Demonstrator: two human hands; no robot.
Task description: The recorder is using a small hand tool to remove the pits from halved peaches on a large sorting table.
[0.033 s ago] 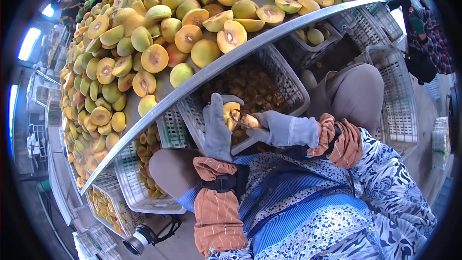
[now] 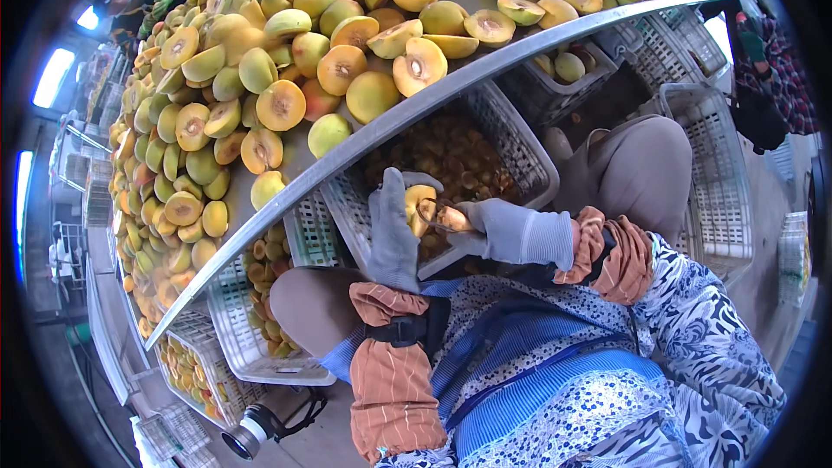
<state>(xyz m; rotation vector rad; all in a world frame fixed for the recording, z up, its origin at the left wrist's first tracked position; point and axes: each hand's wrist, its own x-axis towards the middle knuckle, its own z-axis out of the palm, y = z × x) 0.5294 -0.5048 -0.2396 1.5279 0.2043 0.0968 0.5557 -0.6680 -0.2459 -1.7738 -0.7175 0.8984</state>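
Note:
In my gloved left hand [image 2: 392, 230] is a halved yellow peach [image 2: 417, 201], its cut side turned toward the right. My gloved right hand [image 2: 503, 227] grips a small pitting knife [image 2: 452, 218] with a light wooden-looking handle and a curved metal loop. The loop meets the cut face of the peach half; how deep it sits I cannot tell. Both hands are over a grey plastic crate [image 2: 530, 149] holding many brown pits or scraps [image 2: 459, 152]. Above it, many halved peaches [image 2: 282, 106] lie piled on a metal table.
The table's raised metal rim [image 2: 416, 120] curves in front of me. At left stand a white crate of peach halves [image 2: 227, 329] and another crate [image 2: 186, 329]. An empty-looking crate [image 2: 719, 208] is at right. A strapped cylindrical object [image 2: 251, 433] is on the lower left. Other people work in the background.

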